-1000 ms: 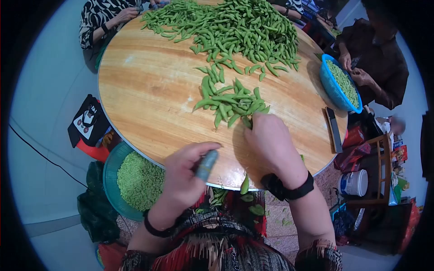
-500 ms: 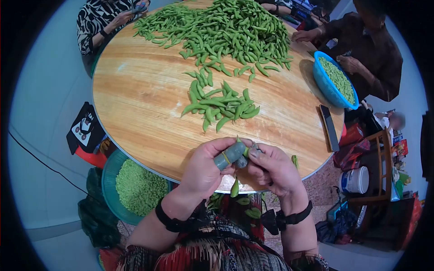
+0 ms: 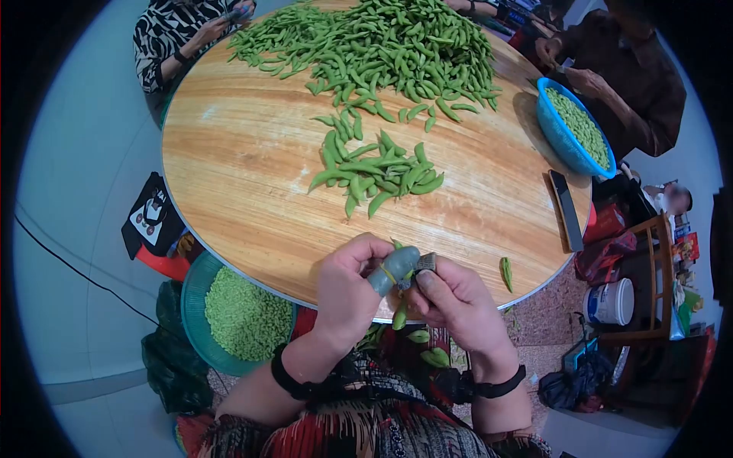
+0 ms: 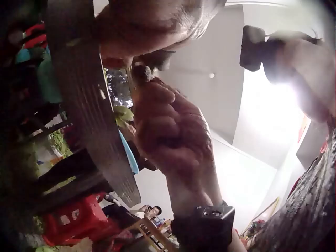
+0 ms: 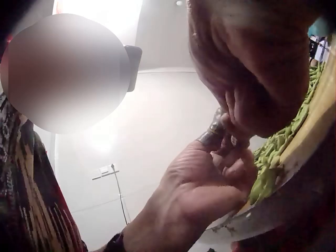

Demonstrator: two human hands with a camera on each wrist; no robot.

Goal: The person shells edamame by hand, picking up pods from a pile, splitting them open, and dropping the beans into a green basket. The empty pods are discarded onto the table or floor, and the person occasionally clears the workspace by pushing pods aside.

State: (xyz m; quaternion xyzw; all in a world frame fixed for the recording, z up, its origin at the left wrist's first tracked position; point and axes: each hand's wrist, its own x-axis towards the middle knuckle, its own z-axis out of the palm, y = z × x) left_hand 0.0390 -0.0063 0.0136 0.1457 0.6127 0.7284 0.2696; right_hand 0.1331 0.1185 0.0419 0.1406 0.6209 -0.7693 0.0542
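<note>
Close above the near table edge, both hands meet at a green bean pod (image 3: 396,243), mostly hidden by the fingers. My left hand (image 3: 347,286) pinches it; a grey-green cover with a yellow band (image 3: 388,269) wraps its thumb. From the other side my right hand (image 3: 464,305) pinches the pod, and a grey ribbed cover (image 3: 426,262) caps one fingertip. The wrist views show the fingertips pressed together, the pod hidden there. Another pod (image 3: 399,315) lies by the edge below the hands. Beyond them is a small pile of pods (image 3: 382,174).
A large heap of pods (image 3: 412,53) covers the far side of the round wooden table (image 3: 229,168). Shelled beans fill a teal basin (image 3: 192,305) at lower left and a blue basin (image 3: 563,145) at right. A phone (image 3: 565,210) lies near the right edge. Other people sit around.
My right hand has come back from the small pile to my left hand, and both now grip a pod. The person at right has drawn a hand back from the heap.
</note>
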